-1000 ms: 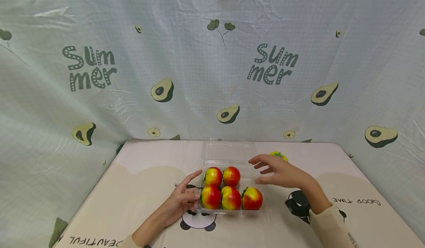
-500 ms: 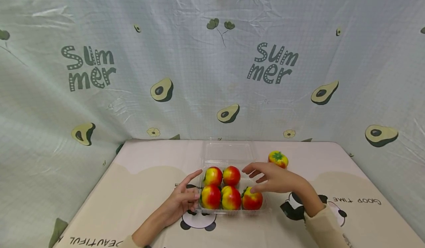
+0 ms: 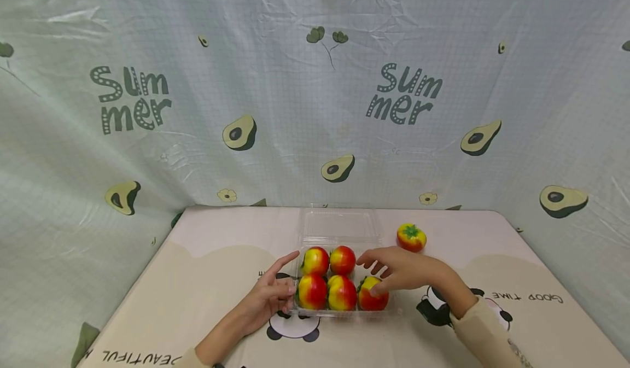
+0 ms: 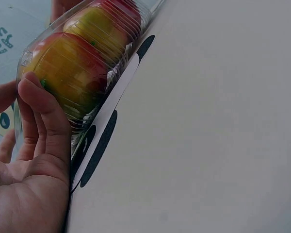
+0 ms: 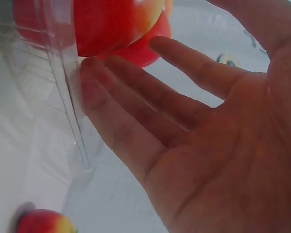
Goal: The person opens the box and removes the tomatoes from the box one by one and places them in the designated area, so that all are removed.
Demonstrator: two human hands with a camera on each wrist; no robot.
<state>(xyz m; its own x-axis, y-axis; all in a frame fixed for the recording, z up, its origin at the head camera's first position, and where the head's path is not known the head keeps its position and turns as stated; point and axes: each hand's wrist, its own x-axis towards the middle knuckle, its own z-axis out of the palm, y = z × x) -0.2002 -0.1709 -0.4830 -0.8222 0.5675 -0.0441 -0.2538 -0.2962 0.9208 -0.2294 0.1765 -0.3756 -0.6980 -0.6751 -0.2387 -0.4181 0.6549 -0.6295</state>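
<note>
A clear plastic clamshell box (image 3: pixel 344 314) sits mid-table, holding several red-and-yellow persimmon-like fruits. My left hand (image 3: pixel 263 299) holds the box's left end, its index finger stretched along the side. Seen from the left wrist, the fingers of the left hand (image 4: pixel 31 179) bend against the clear end wall. Over the box's right end is my right hand (image 3: pixel 408 269), its thumb over the front-right fruit (image 3: pixel 369 303). The right wrist view has the right hand (image 5: pixel 199 126) with spread fingers and nothing gripped; whether the fingertips touch the red fruit (image 5: pixel 111 24) is unclear.
One loose fruit (image 3: pixel 411 238) with a green leafy top lies behind the right hand. The box's clear lid (image 3: pixel 339 225) lies folded back toward the curtain (image 3: pixel 285 83). A printed cloth (image 3: pixel 221 280) covers the table.
My right hand has moved left and toward me, from above the box's right edge to over the front-right fruit. This uncovers the loose fruit. The left hand stays put.
</note>
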